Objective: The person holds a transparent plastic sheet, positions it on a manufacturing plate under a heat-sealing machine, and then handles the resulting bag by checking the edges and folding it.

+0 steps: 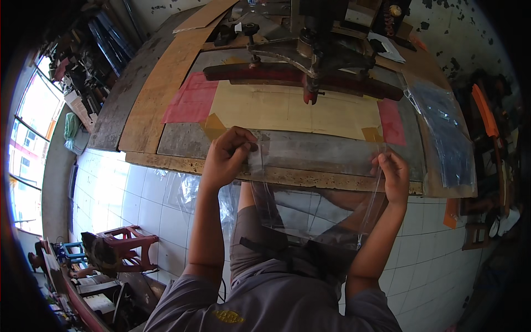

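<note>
A clear plastic sheet (315,213) is stretched between my two hands at the table's front edge and hangs down over my lap. My left hand (227,156) pinches its upper left corner. At the upper right corner my right hand (394,174) has its fingers closed on the same sheet. Just beyond the sheet's upper edge lies a long yellow sheet (265,110) with pink end pieces (191,97) and brown tape at its near corners. Over its far side hangs a press bar, dark red (238,72), on a black metal bracket (307,55).
Clear plastic sheets (448,133) lie stacked on the table's right side. Cardboard strips (166,91) cover the left part. The worn wooden front edge (287,177) runs before me. A dark red plastic stool (135,246) stands on the tiled floor at lower left.
</note>
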`<state>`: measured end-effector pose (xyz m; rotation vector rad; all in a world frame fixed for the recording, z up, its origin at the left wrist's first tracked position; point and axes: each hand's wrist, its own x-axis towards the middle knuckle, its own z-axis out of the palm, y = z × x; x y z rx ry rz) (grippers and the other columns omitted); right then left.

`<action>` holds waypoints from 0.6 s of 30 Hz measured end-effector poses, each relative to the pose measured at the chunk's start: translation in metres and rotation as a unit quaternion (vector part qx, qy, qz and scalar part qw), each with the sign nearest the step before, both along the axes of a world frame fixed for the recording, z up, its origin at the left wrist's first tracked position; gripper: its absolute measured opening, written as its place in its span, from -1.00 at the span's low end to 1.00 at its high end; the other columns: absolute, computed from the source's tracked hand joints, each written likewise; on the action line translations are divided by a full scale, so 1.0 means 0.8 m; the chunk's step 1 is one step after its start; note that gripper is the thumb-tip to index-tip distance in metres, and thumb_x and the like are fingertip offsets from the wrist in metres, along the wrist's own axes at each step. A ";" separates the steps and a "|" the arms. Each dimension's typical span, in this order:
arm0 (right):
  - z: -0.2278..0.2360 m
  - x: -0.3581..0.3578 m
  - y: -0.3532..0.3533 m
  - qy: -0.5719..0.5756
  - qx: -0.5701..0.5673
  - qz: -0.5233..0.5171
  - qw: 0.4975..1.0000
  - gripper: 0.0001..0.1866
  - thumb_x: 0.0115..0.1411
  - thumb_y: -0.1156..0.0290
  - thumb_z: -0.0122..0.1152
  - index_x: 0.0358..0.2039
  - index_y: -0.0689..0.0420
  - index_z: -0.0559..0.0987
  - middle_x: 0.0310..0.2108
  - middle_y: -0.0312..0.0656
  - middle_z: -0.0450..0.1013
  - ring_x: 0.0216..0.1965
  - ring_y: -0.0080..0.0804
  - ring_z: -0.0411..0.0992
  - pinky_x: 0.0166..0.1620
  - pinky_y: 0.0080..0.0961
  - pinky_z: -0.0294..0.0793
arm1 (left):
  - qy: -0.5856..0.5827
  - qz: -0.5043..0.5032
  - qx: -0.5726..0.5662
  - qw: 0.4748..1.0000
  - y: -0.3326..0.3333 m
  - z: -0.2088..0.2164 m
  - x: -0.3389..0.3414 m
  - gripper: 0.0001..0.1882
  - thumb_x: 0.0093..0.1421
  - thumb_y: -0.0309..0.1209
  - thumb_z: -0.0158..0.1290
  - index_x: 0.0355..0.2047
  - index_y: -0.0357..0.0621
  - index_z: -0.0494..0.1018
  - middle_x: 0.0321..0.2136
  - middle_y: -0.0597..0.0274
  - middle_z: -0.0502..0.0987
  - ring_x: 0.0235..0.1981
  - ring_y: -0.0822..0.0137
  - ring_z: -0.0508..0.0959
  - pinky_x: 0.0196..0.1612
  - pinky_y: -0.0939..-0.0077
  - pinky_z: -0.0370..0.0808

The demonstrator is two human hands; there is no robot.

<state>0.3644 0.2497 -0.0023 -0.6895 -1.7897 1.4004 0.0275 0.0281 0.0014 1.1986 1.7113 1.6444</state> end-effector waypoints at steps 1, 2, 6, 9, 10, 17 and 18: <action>0.001 -0.001 -0.001 -0.001 0.001 0.001 1.000 -0.70 0.41 0.28 0.21 -0.34 0.28 0.60 -0.36 -0.26 0.53 -0.43 -0.57 0.44 -0.30 -0.57 0.43 | 0.004 0.001 0.000 1.000 0.000 -0.003 -0.002 -0.84 0.25 -0.57 -0.03 -0.20 -0.34 0.49 -0.42 0.18 0.65 -0.28 0.49 0.61 -0.12 0.53 0.49; 0.002 -0.003 -0.002 -0.003 0.000 -0.003 1.000 -0.70 0.41 0.28 0.21 -0.34 0.28 0.60 -0.36 -0.26 0.54 -0.42 -0.57 0.44 -0.30 -0.57 0.43 | 0.007 0.003 0.000 1.000 -0.001 -0.006 -0.004 -0.85 0.26 -0.57 -0.02 -0.21 -0.34 0.49 -0.42 0.17 0.65 -0.28 0.49 0.61 -0.13 0.54 0.49; 0.001 -0.001 -0.001 -0.009 0.000 -0.012 1.000 -0.70 0.41 0.28 0.21 -0.34 0.28 0.60 -0.36 -0.25 0.54 -0.42 -0.57 0.43 -0.30 -0.56 0.43 | 0.008 0.011 0.002 1.000 -0.001 -0.008 -0.004 -0.87 0.28 -0.55 0.02 -0.22 -0.35 0.50 -0.42 0.17 0.66 -0.28 0.50 0.60 -0.14 0.54 0.49; 0.000 -0.001 0.000 -0.013 0.001 -0.011 1.000 -0.69 0.41 0.26 0.21 -0.35 0.27 0.60 -0.36 -0.24 0.54 -0.41 -0.57 0.43 -0.29 -0.56 0.43 | 0.007 0.022 -0.004 1.000 -0.001 -0.005 -0.002 -0.88 0.29 -0.53 0.05 -0.23 -0.35 0.51 -0.42 0.18 0.66 -0.30 0.52 0.59 -0.15 0.54 0.49; -0.001 -0.001 0.000 -0.014 0.003 -0.009 1.000 -0.69 0.41 0.26 0.21 -0.35 0.27 0.60 -0.36 -0.24 0.54 -0.41 -0.57 0.43 -0.29 -0.56 0.43 | 0.014 0.015 0.002 1.000 -0.001 -0.005 -0.003 -0.88 0.29 -0.53 0.06 -0.21 -0.34 0.51 -0.41 0.18 0.66 -0.31 0.53 0.58 -0.16 0.55 0.49; -0.003 0.002 0.000 -0.022 -0.001 -0.017 1.000 -0.68 0.40 0.23 0.22 -0.35 0.25 0.60 -0.36 -0.24 0.56 -0.41 -0.57 0.44 -0.29 -0.56 0.42 | 0.018 -0.007 -0.026 0.999 -0.006 0.000 -0.005 -0.83 0.27 -0.57 0.08 -0.13 -0.27 0.41 -0.31 0.28 0.60 -0.20 0.52 0.60 -0.05 0.56 0.49; -0.003 0.001 0.000 -0.020 -0.001 -0.020 1.000 -0.68 0.40 0.22 0.22 -0.34 0.25 0.61 -0.37 -0.24 0.56 -0.42 -0.57 0.44 -0.28 -0.56 0.42 | 0.018 -0.006 -0.026 0.999 -0.005 -0.003 -0.005 -0.83 0.27 -0.57 0.08 -0.13 -0.27 0.41 -0.31 0.28 0.60 -0.20 0.52 0.60 -0.05 0.56 0.49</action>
